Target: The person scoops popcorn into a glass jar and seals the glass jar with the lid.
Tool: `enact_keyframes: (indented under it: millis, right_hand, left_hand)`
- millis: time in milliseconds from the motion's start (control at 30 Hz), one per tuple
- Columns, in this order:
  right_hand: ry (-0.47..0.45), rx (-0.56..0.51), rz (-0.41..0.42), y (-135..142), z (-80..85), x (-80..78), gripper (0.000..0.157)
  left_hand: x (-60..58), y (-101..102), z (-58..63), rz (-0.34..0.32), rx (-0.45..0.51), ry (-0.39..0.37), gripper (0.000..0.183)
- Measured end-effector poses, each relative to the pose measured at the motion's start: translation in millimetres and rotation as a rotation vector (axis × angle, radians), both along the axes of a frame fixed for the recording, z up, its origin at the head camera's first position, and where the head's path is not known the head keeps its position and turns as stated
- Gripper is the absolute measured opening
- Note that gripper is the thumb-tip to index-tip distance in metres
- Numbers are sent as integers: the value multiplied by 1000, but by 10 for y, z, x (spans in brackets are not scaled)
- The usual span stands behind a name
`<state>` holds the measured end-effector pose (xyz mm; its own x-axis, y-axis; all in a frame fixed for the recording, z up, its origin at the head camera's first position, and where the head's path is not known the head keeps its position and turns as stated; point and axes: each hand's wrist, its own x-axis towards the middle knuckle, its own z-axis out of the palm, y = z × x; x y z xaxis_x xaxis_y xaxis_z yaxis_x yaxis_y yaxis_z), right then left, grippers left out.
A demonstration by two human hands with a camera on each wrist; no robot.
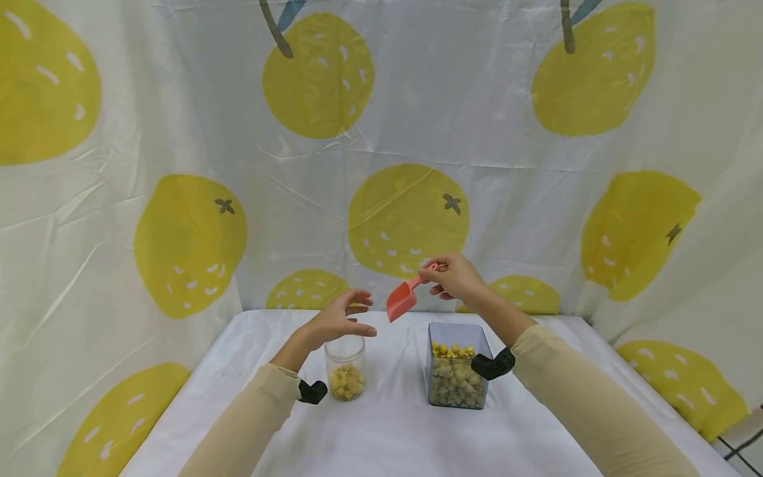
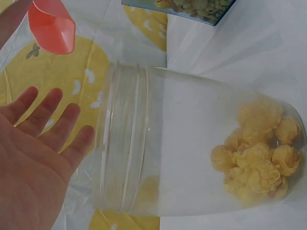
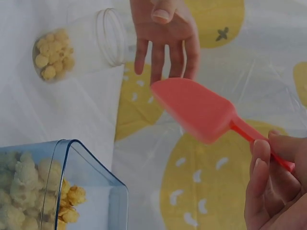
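My right hand (image 1: 456, 277) pinches the handle of a small red scoop (image 1: 401, 301) between thumb and fingers, its blade tilted down to the left. In the right wrist view the scoop (image 3: 196, 108) shows no popcorn on the side facing the camera. My left hand (image 1: 340, 319), holding nothing, hovers above a clear round jar (image 1: 346, 351) with fingers spread and thumb apart. That jar stands upright without a lid, popcorn (image 2: 259, 153) heaped at its bottom. Below my right hand sits a clear bluish square container (image 1: 457, 391), its popcorn (image 3: 29, 191) reaching well up the walls.
Both containers stand on a white cloth-covered table (image 1: 393, 437), with a gap between them. Behind the table hangs a pale curtain (image 1: 489, 199) printed with yellow fruit. Black wrist straps (image 1: 493, 364) sit at both sleeve cuffs.
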<state>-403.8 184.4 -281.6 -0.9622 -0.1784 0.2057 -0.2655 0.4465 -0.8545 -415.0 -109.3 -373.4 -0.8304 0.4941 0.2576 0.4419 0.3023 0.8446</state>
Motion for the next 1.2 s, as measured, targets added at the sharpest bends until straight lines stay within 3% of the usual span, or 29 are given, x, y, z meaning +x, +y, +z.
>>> enact_keyframes:
  millis: [167, 533, 1200]
  right_hand:
    - [-4, -12, -11, 80, -7, 17, 32]
    - [-4, -7, -30, 304, 19, 6, 35]
    - [8, -15, -22, 654, -68, 69, 34]
  left_hand:
    - [-9, 60, 13, 8, -31, 8, 85]
    - [-50, 332, 140, -45, -48, 50, 86]
    - [-54, 581, 80, -75, -119, 33, 91]
